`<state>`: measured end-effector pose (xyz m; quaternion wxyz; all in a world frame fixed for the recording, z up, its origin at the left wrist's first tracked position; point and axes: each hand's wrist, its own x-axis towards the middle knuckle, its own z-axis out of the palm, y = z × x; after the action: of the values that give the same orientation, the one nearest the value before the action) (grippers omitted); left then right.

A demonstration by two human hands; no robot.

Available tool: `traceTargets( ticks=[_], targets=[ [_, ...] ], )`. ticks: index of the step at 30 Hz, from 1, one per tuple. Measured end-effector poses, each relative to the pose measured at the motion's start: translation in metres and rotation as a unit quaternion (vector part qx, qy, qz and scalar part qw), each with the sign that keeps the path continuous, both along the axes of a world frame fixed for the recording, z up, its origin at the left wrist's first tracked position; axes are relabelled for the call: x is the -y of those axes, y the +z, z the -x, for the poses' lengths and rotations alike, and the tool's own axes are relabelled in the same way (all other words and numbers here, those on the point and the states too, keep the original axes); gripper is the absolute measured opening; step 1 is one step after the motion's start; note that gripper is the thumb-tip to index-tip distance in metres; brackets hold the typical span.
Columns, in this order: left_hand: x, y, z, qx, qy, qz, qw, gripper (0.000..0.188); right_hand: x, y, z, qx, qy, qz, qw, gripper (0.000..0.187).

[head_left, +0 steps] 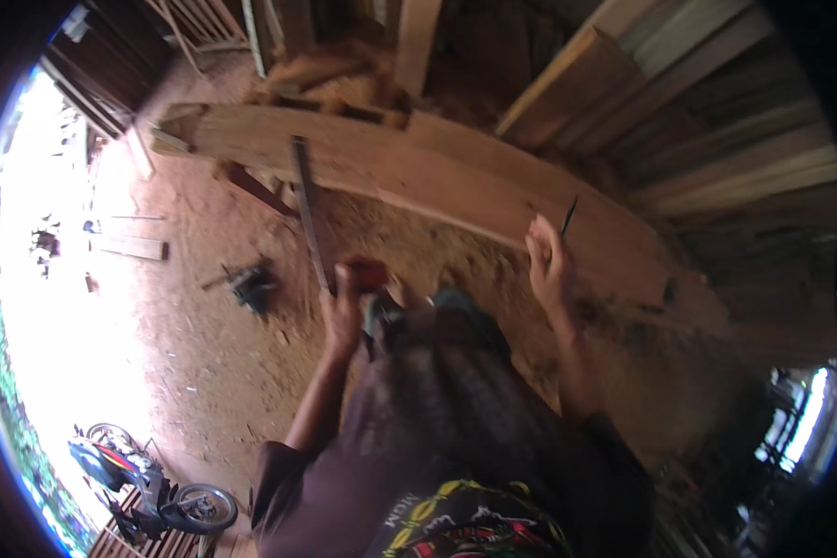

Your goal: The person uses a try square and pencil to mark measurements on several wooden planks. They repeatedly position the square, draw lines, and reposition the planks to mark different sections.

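My left hand (344,302) is closed on a try square, whose long dark metal blade (310,205) points away from me and whose red stock (370,273) sits at my fingers. The blade's far end overlaps the near edge of a long wooden board (409,167); I cannot tell whether it touches. On the right, my right hand (551,265) is raised by the board's near edge, with a thin dark pencil (569,216) sticking up from between its fingers. Motion blurs the fingers somewhat.
Stacked planks (623,84) lean beyond the board at the far right. A dark power tool (251,286) lies on the sawdust-strewn ground to my left. Short wood pieces (130,245) lie farther left, and a motorbike (149,479) stands at the lower left.
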<state>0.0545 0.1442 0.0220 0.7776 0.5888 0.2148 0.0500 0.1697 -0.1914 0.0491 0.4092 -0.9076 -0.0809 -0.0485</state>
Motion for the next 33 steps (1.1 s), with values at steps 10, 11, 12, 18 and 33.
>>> traceTargets(
  ticks=[10,11,12,18,33],
  targets=[
    [-0.03,-0.019,0.041,-0.063,0.23,0.0,0.971,0.047,0.065,-0.009,-0.033,-0.011,0.121,0.386,0.914,0.111],
    [-0.024,-0.021,0.04,-0.082,0.235,0.016,0.968,0.05,0.068,-0.012,-0.033,0.004,0.111,0.404,0.908,0.112],
    [-0.014,-0.023,0.039,-0.094,0.231,0.024,0.968,0.051,0.072,-0.013,-0.03,-0.008,0.104,0.398,0.911,0.11],
    [0.039,-0.025,0.011,-0.133,0.228,0.096,0.96,0.054,0.081,0.0,-0.033,0.013,0.156,0.343,0.926,0.098],
    [0.048,-0.023,0.002,-0.144,0.125,-0.001,0.982,0.044,0.111,0.024,-0.203,-0.288,0.194,0.114,0.931,0.111]
  ],
)
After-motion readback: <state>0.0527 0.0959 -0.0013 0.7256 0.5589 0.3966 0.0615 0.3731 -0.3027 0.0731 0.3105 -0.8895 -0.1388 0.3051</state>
